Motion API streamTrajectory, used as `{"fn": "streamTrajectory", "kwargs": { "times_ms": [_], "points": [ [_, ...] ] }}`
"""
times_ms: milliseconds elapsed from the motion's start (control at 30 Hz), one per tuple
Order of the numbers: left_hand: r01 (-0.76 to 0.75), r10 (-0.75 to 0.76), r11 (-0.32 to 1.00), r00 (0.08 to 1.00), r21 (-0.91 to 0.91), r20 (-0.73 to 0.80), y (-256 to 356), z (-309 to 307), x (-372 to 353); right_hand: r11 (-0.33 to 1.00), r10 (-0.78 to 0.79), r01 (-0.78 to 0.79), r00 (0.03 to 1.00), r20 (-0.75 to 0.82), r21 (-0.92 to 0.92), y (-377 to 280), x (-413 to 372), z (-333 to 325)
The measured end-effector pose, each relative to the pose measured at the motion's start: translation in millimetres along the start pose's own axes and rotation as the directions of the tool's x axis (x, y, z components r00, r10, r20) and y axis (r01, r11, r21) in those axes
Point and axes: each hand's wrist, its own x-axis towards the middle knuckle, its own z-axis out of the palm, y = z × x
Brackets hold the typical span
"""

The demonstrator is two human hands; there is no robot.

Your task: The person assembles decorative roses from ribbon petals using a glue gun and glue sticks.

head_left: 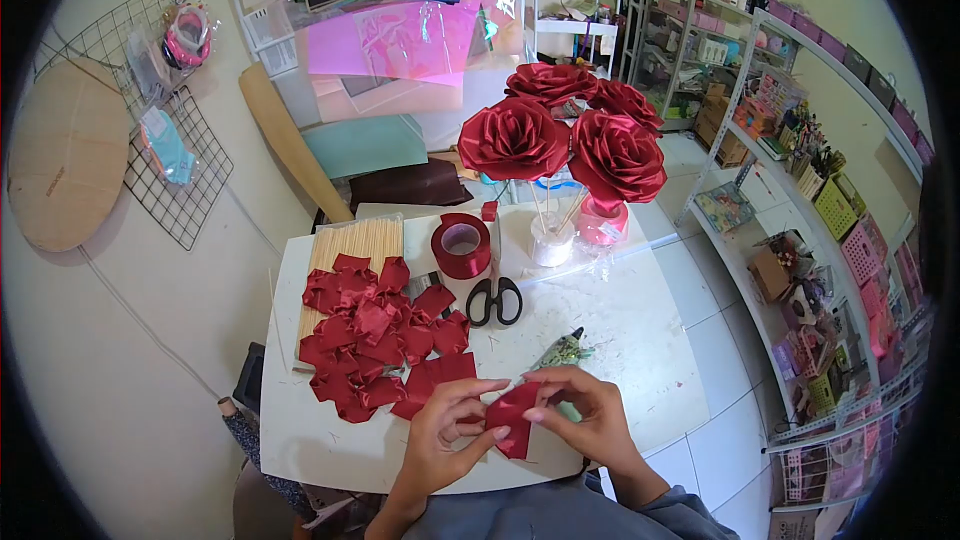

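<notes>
Near the front edge of the white table (620,340), a piece of dark red satin ribbon (512,418) is held between both hands. My left hand (455,430) pinches its left side between thumb and fingers. On the opposite side, my right hand (578,410) grips the ribbon's upper right edge. Flat red ribbon pieces (435,380) lie just beyond my left hand, beside a heap of folded red petals (370,330). A glue gun (562,352) rests past my right hand, partly hidden by it.
Black-handled scissors (495,302) and a red ribbon roll (462,246) lie mid-table. Bamboo sticks (360,238) are under the petals. Large red ribbon roses (515,140) stand on sticks in a white holder (552,240) at the back. Metal shelves (740,130) line the right wall.
</notes>
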Motion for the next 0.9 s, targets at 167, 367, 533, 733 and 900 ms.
{"fn": "streamTrajectory", "kwargs": {
  "times_ms": [167, 367, 533, 733, 900],
  "points": [
    [-0.086, 0.089, 0.995, 0.992, 0.041, -0.084, -13, -7, 6, 0.458, -0.026, -0.039, 0.998, -0.057, -0.888, 11, -16, -18],
    [-0.081, 0.075, 0.997, 0.977, -0.021, -0.197, -19, -9, 9, 0.513, 0.16, -0.122, 0.986, -0.045, -0.85, 27, -21, -21],
    [-0.162, 0.183, 0.983, 0.926, 0.09, -0.331, -22, -15, 8, 0.835, 0.171, -0.205, 0.979, -0.113, -0.511, 30, -23, -28],
    [-0.161, 0.221, 0.967, 0.913, 0.196, -0.343, -22, -12, 9, 0.814, 0.451, -0.434, 0.891, 0.05, 0.386, 20, -35, -11],
    [-0.156, 0.261, 0.933, 0.914, 0.325, -0.31, -19, -9, 8, 0.947, 0.318, -0.322, 0.939, 0.131, 0.013, 8, -23, -3]
  ]
}}
